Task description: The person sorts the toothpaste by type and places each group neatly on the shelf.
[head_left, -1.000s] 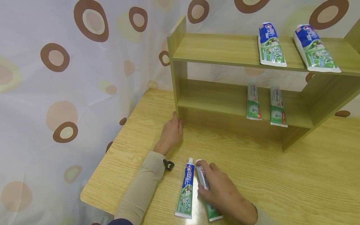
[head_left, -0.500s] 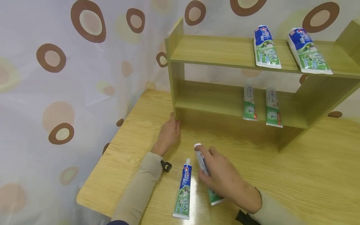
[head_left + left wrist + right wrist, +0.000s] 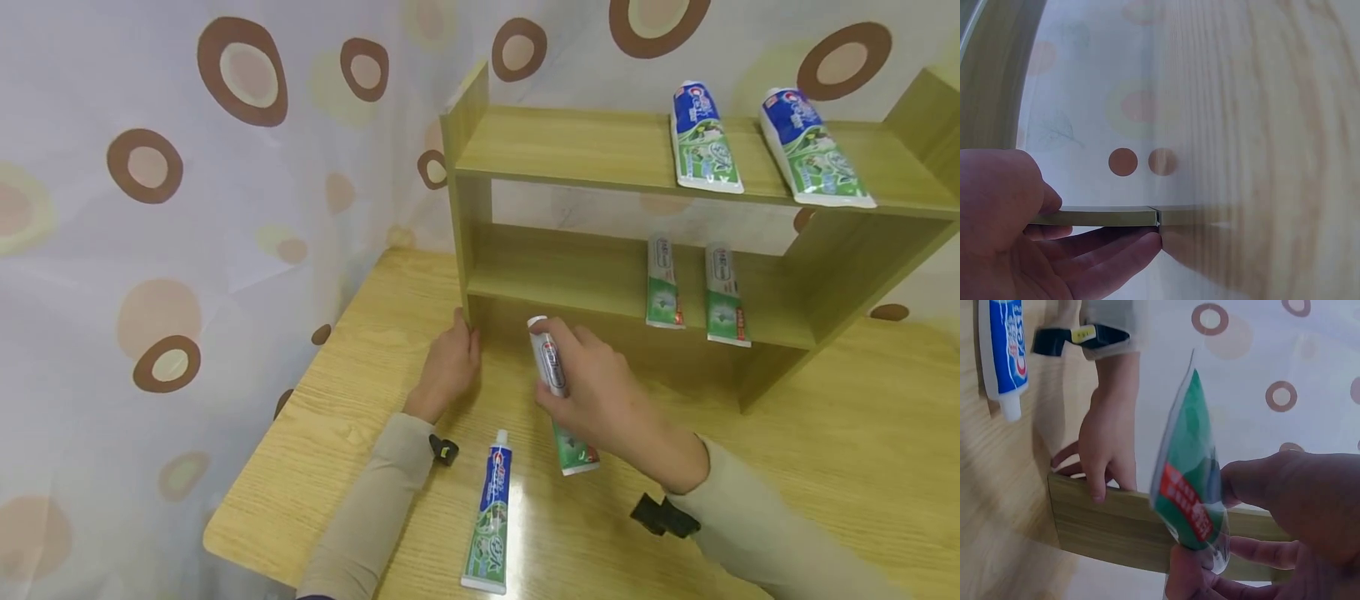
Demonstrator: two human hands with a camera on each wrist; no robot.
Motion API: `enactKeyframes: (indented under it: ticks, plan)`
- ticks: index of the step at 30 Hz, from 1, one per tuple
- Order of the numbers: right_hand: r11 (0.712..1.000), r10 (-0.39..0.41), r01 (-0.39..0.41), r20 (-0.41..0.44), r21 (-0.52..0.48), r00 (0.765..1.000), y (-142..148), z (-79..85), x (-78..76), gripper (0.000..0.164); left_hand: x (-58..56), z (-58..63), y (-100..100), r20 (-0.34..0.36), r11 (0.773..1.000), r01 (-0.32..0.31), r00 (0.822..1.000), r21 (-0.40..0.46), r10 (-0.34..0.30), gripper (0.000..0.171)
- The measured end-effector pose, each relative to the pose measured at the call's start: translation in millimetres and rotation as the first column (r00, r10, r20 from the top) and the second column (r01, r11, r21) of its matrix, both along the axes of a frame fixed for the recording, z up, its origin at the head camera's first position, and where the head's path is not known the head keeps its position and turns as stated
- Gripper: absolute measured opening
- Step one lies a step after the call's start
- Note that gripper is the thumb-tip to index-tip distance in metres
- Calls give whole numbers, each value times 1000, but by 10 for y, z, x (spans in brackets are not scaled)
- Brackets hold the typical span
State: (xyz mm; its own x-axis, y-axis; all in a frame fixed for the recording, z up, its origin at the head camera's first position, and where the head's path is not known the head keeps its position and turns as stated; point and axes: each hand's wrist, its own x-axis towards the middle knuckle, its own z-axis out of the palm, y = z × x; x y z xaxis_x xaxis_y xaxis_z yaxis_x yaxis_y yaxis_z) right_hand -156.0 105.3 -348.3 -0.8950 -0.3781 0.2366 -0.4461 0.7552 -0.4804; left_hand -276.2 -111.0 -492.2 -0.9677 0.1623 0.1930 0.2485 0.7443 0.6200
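Note:
My right hand [image 3: 600, 387] grips a silver-and-green toothpaste tube [image 3: 550, 362] round its middle, raised in front of the shelf with its white cap end up. The tube's green crimped end [image 3: 1191, 450] shows in the right wrist view. At the lower left of the wooden shelf [image 3: 562, 146], my left hand [image 3: 447, 362] holds the foot of the side panel [image 3: 1104, 217], thumb on one face and fingers on the other. A blue-and-green toothpaste tube [image 3: 491, 517] lies on the table between my forearms, cap pointing toward the shelf.
Two blue-and-green tubes, left [image 3: 705, 137] and right [image 3: 813, 150], lie on the upper board. Two silver-and-green tubes, left [image 3: 663, 283] and right [image 3: 725, 292], lie on the lower board. The table's rounded corner [image 3: 225, 533] is at left, beside a patterned wall covering [image 3: 247, 200].
My right hand has lifted the silver-and-green tube off the table and carried it forward toward the shelf. The left hand keeps its place on the side panel.

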Motion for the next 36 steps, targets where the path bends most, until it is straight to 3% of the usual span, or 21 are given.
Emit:
enactKeyframes:
  ticks: [7,10,13,16,17,23,24,36]
  plan:
    - [1000,-5,5,37,8,999,29,132,-168,66,-255,-431,-60,-34,999,-21,999,-43,19,31]
    - [1000,-7,7,65,-2,998,51,166,-223,65,-161,-314,-46,-29,1000,-1,1000,-17,1,27]
    - [1000,-2,3,69,-15,998,68,203,-306,65,-21,-104,-23,-29,1000,14,999,12,-13,24]
    - [1000,0,1,58,-19,998,87,248,-398,63,44,-19,-15,-49,1000,18,999,14,-17,26]
    - [1000,-5,6,51,-18,999,95,263,-425,63,7,-86,-37,-69,1000,20,997,7,-20,29]
    - [999,-49,49,20,-7,999,134,338,-561,65,31,-13,-12,-54,1000,9,999,-6,-9,32]
    - [999,-51,51,18,-9,999,138,347,-587,65,77,71,18,-36,1000,3,999,-12,-3,30]
    - [994,-91,90,18,55,996,178,501,-933,66,82,53,17,-63,999,-12,998,-47,9,28]
